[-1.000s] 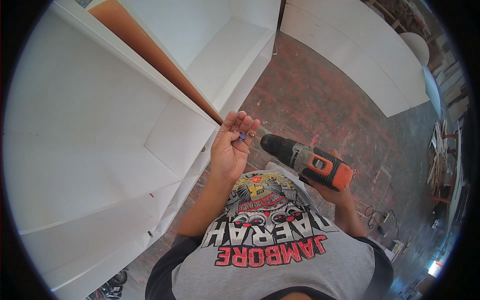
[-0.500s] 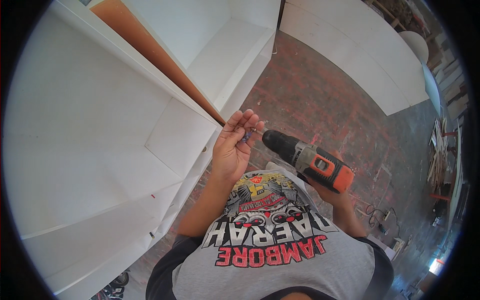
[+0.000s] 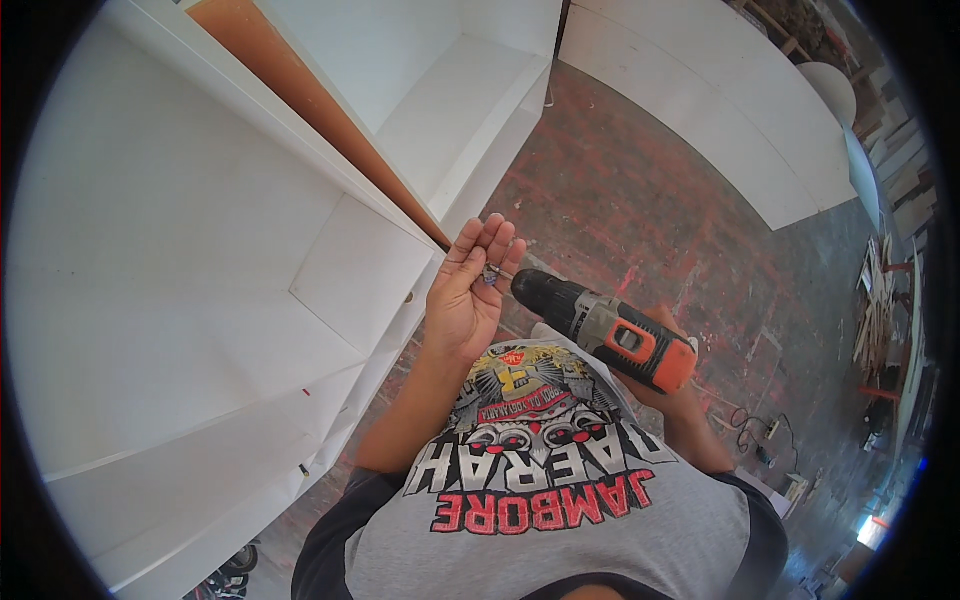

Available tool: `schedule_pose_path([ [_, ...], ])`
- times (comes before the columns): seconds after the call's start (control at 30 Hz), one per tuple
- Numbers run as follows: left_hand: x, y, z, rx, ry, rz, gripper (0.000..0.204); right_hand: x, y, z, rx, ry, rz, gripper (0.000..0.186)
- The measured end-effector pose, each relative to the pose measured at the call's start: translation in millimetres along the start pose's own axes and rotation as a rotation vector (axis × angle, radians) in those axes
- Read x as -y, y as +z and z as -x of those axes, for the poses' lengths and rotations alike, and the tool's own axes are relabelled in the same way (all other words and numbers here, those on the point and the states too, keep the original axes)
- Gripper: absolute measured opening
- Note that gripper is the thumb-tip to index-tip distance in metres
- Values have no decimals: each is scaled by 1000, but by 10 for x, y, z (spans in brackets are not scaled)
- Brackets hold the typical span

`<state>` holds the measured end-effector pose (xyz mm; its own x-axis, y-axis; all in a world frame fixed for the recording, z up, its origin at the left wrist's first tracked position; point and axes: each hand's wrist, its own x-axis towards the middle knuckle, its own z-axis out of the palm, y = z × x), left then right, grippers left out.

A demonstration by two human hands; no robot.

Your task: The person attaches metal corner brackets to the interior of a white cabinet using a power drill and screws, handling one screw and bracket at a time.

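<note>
Below the drill, a grey cloth shirt with black sleeves (image 3: 560, 520) bears large white and red lettering, upside down in view, and a yellow emblem. The right hand (image 3: 662, 402) grips the orange-and-black cordless drill (image 3: 600, 328), whose collar markings are too small to read. Off the drill's bit, the left hand (image 3: 468, 290), palm up with fingers extended, pins small purple-and-silver pieces (image 3: 490, 276) under its thumb; whether the bit touches them is unclear. Left of the drill stands a white panelled cabinet (image 3: 180, 270); beyond it, upper right, a flat white board (image 3: 710, 100).
</note>
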<state>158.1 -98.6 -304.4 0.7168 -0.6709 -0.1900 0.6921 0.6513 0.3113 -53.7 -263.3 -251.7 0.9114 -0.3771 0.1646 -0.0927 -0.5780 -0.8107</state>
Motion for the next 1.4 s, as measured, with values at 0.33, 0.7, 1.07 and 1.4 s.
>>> schedule_pose_path([
  [0.33, 76, 125, 13, -117, 70, -62, 31, -72, 56, 43, 13, -32, -68, 47],
  [0.7, 12, 373, 36, -103, 19, 182, 34, -358, 423, 215, -74, -68, 108, 35],
  [1.07, -63, 129, 55, 0, -8, 181, 51, -322, 400, 219, -80, 63, 194, 33],
  [1.4, -100, 91, 76, 46, 44, 154, 37, -312, 418, 220, -112, 137, 75, 31],
])
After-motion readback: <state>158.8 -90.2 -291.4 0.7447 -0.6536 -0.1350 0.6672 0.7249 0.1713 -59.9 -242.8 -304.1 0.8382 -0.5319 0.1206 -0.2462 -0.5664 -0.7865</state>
